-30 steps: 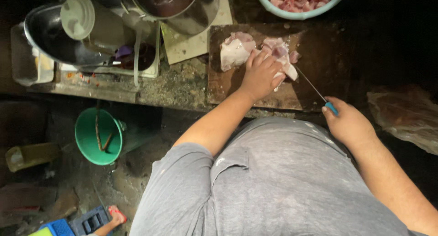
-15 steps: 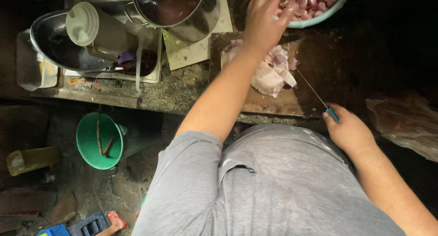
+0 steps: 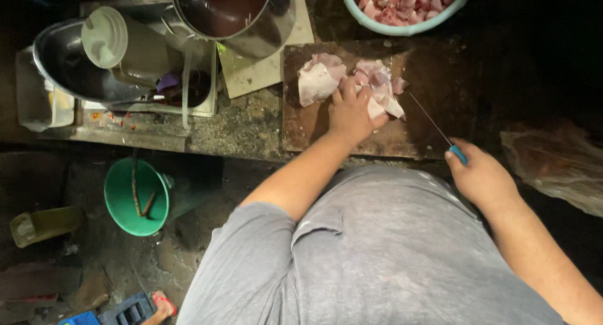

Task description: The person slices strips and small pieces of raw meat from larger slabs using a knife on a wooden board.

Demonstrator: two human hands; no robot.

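Pieces of raw pink meat (image 3: 320, 80) lie on a dark wooden cutting board (image 3: 433, 80) at the counter's edge. My left hand (image 3: 350, 111) rests palm down on the meat, fingers pressing the pieces on the right side. My right hand (image 3: 480, 177) grips the blue handle of a thin-bladed knife (image 3: 433, 123), whose blade points up and left toward the meat without touching it. A light blue bowl (image 3: 408, 28) with several cut meat chunks sits just beyond the board.
A large metal pot (image 3: 251, 23) stands left of the bowl, with a jug (image 3: 116, 45), a dark pan and a white tray further left. A green bucket (image 3: 135, 196) sits on the floor below. A plastic bag (image 3: 556, 165) lies at right.
My left hand, which reached up to the blue bowl half a second ago, has come back down onto the meat on the board. The right hand and knife have barely moved.
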